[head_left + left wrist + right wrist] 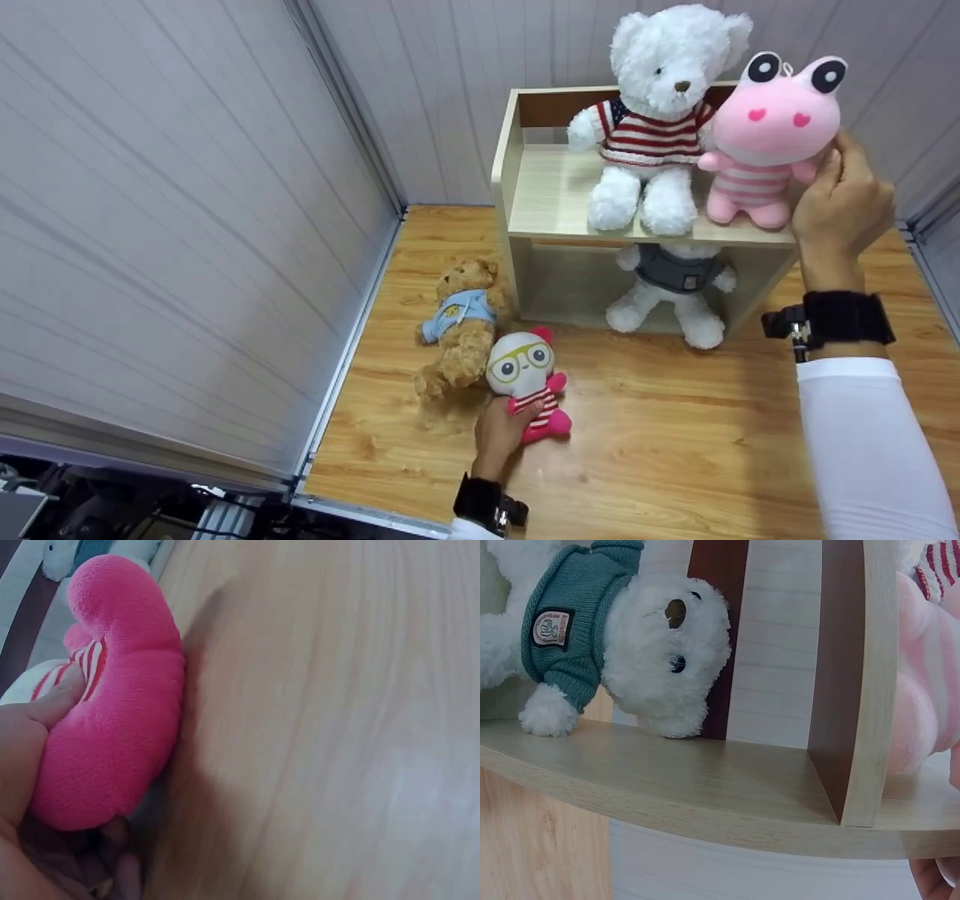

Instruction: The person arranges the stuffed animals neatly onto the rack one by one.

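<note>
My left hand (504, 429) grips a panda plush (536, 409) with yellow glasses and a pink-and-striped body, low over the wooden floor. In the left wrist view, the thumb lies across the striped belly of the panda plush (127, 712), and other fingers are partly hidden beneath it. On the right side of the shelf's upper level, my right hand (844, 195) holds a pink frog plush (776, 127) by its side near the arm; part of the fingers is hidden behind it. Beside the frog sits a white teddy bear (660, 135) in a striped sweater.
A small wooden shelf (506, 165) stands against the back wall. In its lower compartment sits a white bear (667, 652) in a dark knitted top. A brown bear (469, 349) in a blue hoodie lies on the floor left of the shelf. A panel wall (187, 225) rises at left.
</note>
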`<act>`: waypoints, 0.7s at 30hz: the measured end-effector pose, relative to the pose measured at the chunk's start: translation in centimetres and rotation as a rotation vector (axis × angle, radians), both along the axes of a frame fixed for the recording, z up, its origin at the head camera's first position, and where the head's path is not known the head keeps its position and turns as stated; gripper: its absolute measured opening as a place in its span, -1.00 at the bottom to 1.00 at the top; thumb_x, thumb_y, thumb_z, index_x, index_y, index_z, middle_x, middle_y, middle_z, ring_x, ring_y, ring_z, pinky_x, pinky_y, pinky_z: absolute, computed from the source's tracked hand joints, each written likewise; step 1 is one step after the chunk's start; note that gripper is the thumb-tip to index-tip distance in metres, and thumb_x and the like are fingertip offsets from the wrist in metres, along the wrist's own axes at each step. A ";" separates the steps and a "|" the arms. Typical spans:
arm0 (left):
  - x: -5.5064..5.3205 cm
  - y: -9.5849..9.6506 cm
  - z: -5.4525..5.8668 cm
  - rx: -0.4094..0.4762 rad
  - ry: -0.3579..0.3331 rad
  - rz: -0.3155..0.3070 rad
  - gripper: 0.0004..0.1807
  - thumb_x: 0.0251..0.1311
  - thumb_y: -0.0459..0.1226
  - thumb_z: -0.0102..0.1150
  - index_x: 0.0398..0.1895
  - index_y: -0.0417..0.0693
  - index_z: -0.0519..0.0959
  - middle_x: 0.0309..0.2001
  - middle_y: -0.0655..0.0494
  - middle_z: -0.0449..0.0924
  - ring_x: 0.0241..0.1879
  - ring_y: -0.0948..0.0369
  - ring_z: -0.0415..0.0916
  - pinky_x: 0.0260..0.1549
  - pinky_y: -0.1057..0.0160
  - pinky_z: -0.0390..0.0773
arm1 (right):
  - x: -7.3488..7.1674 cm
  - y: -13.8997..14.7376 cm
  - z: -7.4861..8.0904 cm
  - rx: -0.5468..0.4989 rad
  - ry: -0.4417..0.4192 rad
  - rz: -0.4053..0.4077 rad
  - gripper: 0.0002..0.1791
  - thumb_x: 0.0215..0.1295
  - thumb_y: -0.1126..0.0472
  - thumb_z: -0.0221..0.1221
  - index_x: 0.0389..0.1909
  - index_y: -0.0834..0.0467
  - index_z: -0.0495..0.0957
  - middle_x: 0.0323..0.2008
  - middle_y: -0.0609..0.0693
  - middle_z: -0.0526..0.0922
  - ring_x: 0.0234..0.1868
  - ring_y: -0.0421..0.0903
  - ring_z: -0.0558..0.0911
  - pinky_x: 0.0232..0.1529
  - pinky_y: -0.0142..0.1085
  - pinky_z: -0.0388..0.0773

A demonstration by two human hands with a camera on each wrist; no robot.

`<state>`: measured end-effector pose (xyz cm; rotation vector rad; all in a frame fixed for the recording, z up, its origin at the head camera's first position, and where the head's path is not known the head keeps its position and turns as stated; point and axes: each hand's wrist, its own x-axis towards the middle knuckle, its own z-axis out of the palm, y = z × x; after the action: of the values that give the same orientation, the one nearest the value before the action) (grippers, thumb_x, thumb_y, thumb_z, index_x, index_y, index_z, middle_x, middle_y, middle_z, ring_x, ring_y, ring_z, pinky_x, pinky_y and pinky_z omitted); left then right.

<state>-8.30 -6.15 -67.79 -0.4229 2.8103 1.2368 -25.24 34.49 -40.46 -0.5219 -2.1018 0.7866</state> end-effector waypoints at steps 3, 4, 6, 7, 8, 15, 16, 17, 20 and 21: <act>0.2 0.1 -0.3 0.001 0.016 0.004 -0.44 0.03 0.32 0.38 -0.69 0.13 0.47 -0.56 0.25 0.58 -0.54 0.27 0.47 -0.52 0.21 0.40 | 0.0 0.0 0.1 0.000 0.002 -0.006 -0.58 0.54 -0.19 -0.06 0.22 -0.22 0.62 0.01 0.02 0.79 -0.56 -0.66 0.12 -0.44 -0.50 0.07; 0.3 0.1 -0.4 0.005 0.030 0.006 -0.44 0.02 0.31 0.39 -0.70 0.12 0.46 -0.59 0.26 0.56 -0.56 0.28 0.44 -0.53 0.22 0.37 | 0.0 0.0 0.1 -0.001 0.002 -0.007 -0.57 0.54 -0.20 -0.06 0.22 -0.22 0.61 0.01 0.02 0.78 -0.57 -0.66 0.11 -0.44 -0.50 0.07; 0.5 0.2 -0.6 0.006 0.050 0.013 -0.43 0.00 0.30 0.42 -0.73 0.12 0.45 -0.65 0.26 0.52 -0.60 0.28 0.40 -0.58 0.22 0.33 | 0.0 -0.1 0.1 -0.003 0.003 -0.008 -0.57 0.54 -0.20 -0.06 0.23 -0.21 0.61 0.02 0.03 0.78 -0.56 -0.66 0.11 -0.44 -0.50 0.07; 0.6 0.3 -0.6 0.006 0.062 0.019 -0.42 -0.02 0.30 0.43 -0.73 0.11 0.45 -0.66 0.25 0.52 -0.61 0.28 0.39 -0.59 0.22 0.32 | 0.0 -0.1 0.1 -0.005 0.001 -0.008 -0.57 0.54 -0.20 -0.06 0.23 -0.21 0.61 0.02 0.03 0.78 -0.56 -0.66 0.11 -0.43 -0.51 0.07; 0.7 0.3 -0.7 0.005 0.073 0.024 -0.40 -0.03 0.30 0.44 -0.74 0.09 0.45 -0.67 0.23 0.52 -0.61 0.27 0.40 -0.60 0.22 0.31 | -0.1 -0.1 0.0 -0.007 -0.001 -0.007 -0.57 0.54 -0.20 -0.06 0.23 -0.21 0.61 0.02 0.03 0.78 -0.56 -0.66 0.11 -0.43 -0.51 0.07; 1.4 1.0 -0.7 0.033 0.130 0.044 -0.39 -0.08 0.35 0.44 -0.40 0.00 0.71 -0.37 0.05 0.76 -0.35 0.10 0.70 -0.41 0.10 0.56 | -0.1 0.0 -0.1 -0.019 -0.014 -0.009 -0.57 0.55 -0.19 -0.07 0.24 -0.23 0.60 0.03 0.03 0.78 -0.56 -0.64 0.12 -0.42 -0.51 0.08; 1.5 1.1 -0.6 0.044 0.135 0.042 -0.39 -0.07 0.33 0.45 -0.35 -0.01 0.71 -0.35 0.04 0.76 -0.33 0.08 0.70 -0.38 0.08 0.57 | -0.1 0.0 -0.1 -0.015 -0.013 -0.008 -0.58 0.55 -0.19 -0.07 0.24 -0.23 0.60 0.02 0.03 0.78 -0.56 -0.64 0.12 -0.42 -0.50 0.08; 1.6 1.2 -0.5 0.050 0.136 0.041 -0.40 -0.07 0.32 0.45 -0.35 -0.02 0.71 -0.36 0.04 0.75 -0.34 0.08 0.69 -0.39 0.07 0.57 | -0.1 -0.1 -0.1 -0.013 -0.013 -0.008 -0.58 0.55 -0.18 -0.07 0.24 -0.23 0.60 0.02 0.02 0.78 -0.56 -0.64 0.12 -0.42 -0.50 0.08; 1.5 1.4 0.2 0.050 0.178 0.043 -0.44 -0.03 0.27 0.46 -0.35 -0.03 0.71 -0.37 0.02 0.73 -0.37 0.07 0.67 -0.37 0.04 0.57 | -0.1 -0.1 -0.1 -0.011 -0.015 -0.007 -0.58 0.55 -0.18 -0.07 0.25 -0.24 0.59 0.04 0.01 0.78 -0.56 -0.64 0.12 -0.42 -0.50 0.07; 1.4 1.4 0.5 0.051 0.203 0.043 -0.44 -0.02 0.25 0.47 -0.31 -0.05 0.71 -0.34 0.01 0.73 -0.34 0.06 0.67 -0.35 0.04 0.58 | -0.1 -0.1 -0.1 -0.010 -0.015 -0.006 -0.58 0.55 -0.18 -0.07 0.25 -0.24 0.59 0.04 0.01 0.78 -0.56 -0.64 0.12 -0.42 -0.50 0.08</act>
<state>-6.88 -4.76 -67.28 -0.3766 2.9407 1.4337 -25.32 34.42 -40.53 -0.5407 -2.1099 0.7929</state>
